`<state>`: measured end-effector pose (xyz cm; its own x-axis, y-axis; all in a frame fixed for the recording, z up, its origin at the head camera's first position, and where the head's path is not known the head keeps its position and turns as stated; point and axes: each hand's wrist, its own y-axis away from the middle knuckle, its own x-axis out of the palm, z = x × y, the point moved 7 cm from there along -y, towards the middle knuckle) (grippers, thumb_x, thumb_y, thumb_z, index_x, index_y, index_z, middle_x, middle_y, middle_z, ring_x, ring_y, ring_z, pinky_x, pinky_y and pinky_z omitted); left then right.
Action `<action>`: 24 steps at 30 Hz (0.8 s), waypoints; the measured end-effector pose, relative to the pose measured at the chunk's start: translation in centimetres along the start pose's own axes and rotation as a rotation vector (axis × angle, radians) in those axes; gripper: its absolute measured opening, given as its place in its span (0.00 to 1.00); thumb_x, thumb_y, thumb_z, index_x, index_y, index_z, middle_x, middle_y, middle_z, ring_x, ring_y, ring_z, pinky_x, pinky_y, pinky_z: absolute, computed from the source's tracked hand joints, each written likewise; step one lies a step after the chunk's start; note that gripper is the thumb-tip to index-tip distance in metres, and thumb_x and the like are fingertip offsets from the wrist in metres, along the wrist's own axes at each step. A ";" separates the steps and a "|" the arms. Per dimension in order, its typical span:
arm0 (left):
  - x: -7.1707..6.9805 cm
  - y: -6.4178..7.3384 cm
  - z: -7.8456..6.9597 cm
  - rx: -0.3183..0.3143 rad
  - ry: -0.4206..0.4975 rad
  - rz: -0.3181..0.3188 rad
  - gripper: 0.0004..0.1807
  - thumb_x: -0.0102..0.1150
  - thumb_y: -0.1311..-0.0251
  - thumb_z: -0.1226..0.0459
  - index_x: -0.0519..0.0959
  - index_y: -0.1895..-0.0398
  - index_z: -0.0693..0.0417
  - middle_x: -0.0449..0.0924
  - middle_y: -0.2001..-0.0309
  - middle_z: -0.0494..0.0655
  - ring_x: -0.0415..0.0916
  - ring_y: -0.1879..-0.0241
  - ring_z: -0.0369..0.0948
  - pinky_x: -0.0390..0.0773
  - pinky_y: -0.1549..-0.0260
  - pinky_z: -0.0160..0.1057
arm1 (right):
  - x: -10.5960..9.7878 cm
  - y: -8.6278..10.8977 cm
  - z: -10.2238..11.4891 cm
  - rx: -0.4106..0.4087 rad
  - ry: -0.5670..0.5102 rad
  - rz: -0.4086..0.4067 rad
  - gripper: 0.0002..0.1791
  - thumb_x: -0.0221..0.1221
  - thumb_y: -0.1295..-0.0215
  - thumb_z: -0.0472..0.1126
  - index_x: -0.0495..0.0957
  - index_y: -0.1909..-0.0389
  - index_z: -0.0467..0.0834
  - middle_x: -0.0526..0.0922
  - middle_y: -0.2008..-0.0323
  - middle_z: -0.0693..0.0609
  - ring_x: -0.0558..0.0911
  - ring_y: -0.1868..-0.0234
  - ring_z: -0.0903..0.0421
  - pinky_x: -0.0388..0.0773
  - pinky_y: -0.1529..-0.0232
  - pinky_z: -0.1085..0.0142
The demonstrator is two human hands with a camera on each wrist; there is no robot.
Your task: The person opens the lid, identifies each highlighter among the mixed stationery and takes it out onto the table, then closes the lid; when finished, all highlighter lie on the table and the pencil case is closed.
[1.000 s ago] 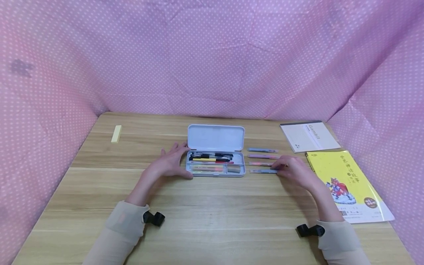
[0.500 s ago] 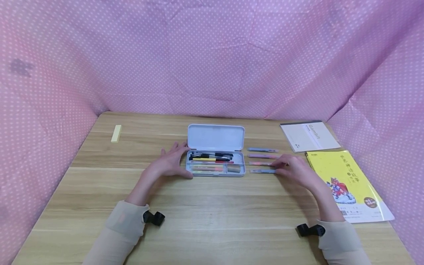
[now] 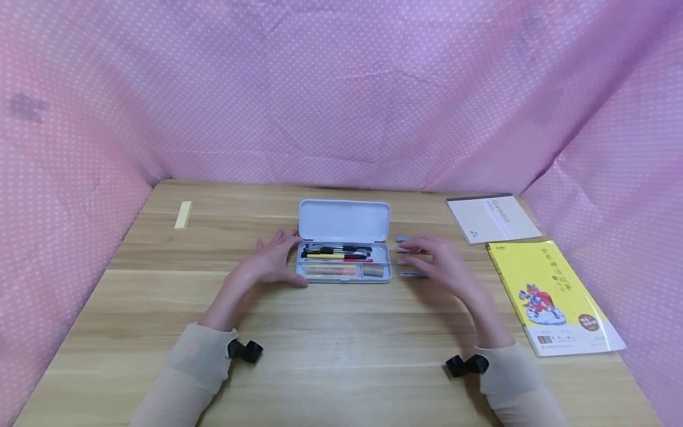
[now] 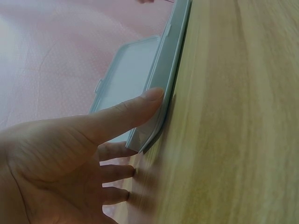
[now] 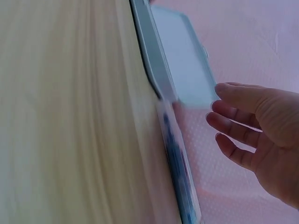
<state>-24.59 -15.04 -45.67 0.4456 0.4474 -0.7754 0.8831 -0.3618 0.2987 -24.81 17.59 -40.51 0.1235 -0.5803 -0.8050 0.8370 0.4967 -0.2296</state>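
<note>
A pale blue pencil case lies with its lid raised, holding several black pens and a yellow-and-black pen in its rear compartment. Its front compartments hold pastel sticks in clear wrapping and a small brownish block. My left hand rests at the case's left end, thumb along the front wall, fingers spread beside the end. My right hand, fingers loosely bent and apart, hovers over a row of clear-capped pens right of the case, covering most of them.
A yellow picture-covered book and a grey-white notebook lie at the right. Toward the back left is a pale yellow strip. A pink dotted curtain surrounds the wooden table.
My right hand has left the pens' right ends and moved left over the row, its fingers spreading. My left hand stays at the case. The view has shifted slightly.
</note>
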 end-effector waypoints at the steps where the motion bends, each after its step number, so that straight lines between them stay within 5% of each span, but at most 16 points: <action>1: 0.0 0.1 0.0 -0.001 0.001 0.001 0.59 0.79 0.54 0.46 0.58 0.20 0.53 0.41 0.16 0.62 0.32 0.18 0.67 0.30 0.29 0.80 | 0.4 -0.4 0.5 -0.005 -0.021 0.008 0.16 0.69 0.37 0.34 0.86 0.48 0.41 0.90 0.51 0.46 0.89 0.52 0.50 0.87 0.49 0.50; 14: -0.2 0.3 0.3 -0.011 -0.001 -0.001 0.59 0.79 0.54 0.47 0.59 0.21 0.55 0.41 0.16 0.63 0.32 0.18 0.67 0.30 0.29 0.81 | 5.2 -4.4 6.0 -0.092 -0.191 0.118 0.18 0.68 0.34 0.37 0.84 0.43 0.42 0.88 0.51 0.45 0.86 0.51 0.51 0.85 0.46 0.50; 24: -0.1 0.0 0.0 -0.008 -0.004 0.005 0.59 0.79 0.54 0.46 0.58 0.20 0.54 0.41 0.16 0.61 0.32 0.18 0.66 0.30 0.29 0.81 | 7.1 -4.6 7.2 -0.151 -0.116 0.180 0.18 0.69 0.35 0.38 0.84 0.45 0.42 0.88 0.53 0.48 0.88 0.53 0.55 0.87 0.50 0.57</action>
<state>-24.64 -15.09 -45.62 0.4492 0.4419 -0.7765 0.8821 -0.3573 0.3069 -23.92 6.53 -41.21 0.3308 -0.5402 -0.7738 0.7084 0.6839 -0.1746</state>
